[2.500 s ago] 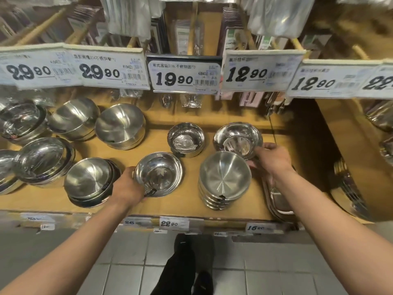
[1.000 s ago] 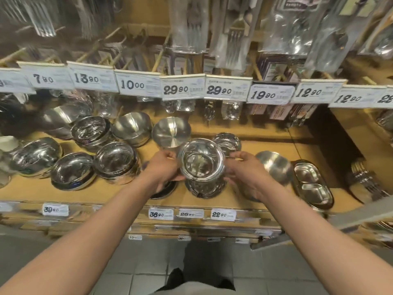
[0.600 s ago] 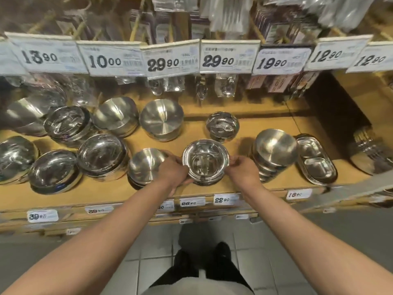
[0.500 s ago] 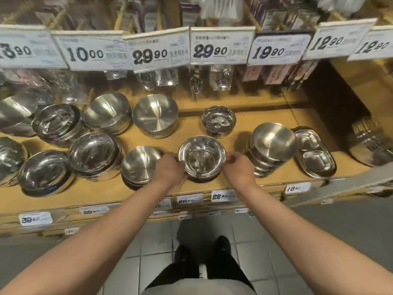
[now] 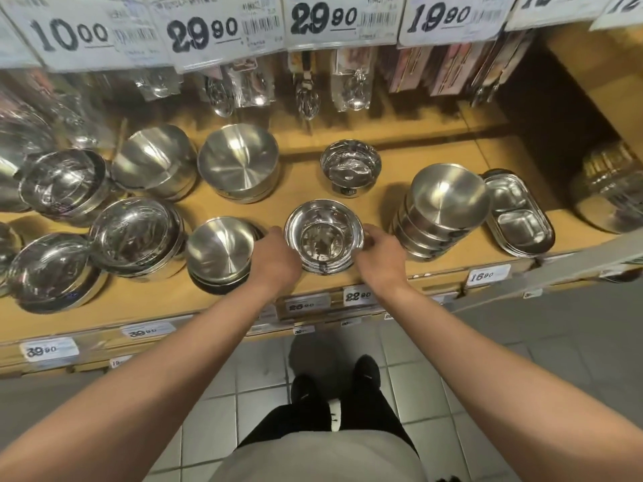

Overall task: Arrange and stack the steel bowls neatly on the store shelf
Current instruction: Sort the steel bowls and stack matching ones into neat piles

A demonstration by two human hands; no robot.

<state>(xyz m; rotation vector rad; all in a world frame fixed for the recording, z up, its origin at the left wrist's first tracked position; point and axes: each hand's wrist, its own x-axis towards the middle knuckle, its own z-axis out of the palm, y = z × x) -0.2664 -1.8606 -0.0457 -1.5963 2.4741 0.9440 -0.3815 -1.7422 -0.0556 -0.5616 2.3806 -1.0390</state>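
A shiny steel bowl stack (image 5: 323, 236) stands near the front edge of the wooden shelf (image 5: 382, 196). My left hand (image 5: 276, 260) grips its left rim and my right hand (image 5: 381, 257) grips its right rim. A matte bowl stack (image 5: 217, 253) sits just left of my left hand. A taller tilted stack of matte bowls (image 5: 443, 207) stands to the right. Behind the held stack is a small wrapped bowl (image 5: 349, 168).
Larger bowls (image 5: 238, 161) and wrapped bowls (image 5: 135, 234) fill the shelf's left half. Divided steel trays (image 5: 518, 217) lie at the right. Packaged spoons (image 5: 306, 95) hang behind under price tags (image 5: 339, 20). Tiled floor and my shoes are below.
I lifted the shiny bowl stack with both hands, then lowered it onto the shelf's front. The camera has moved closer and lower toward the shelf.
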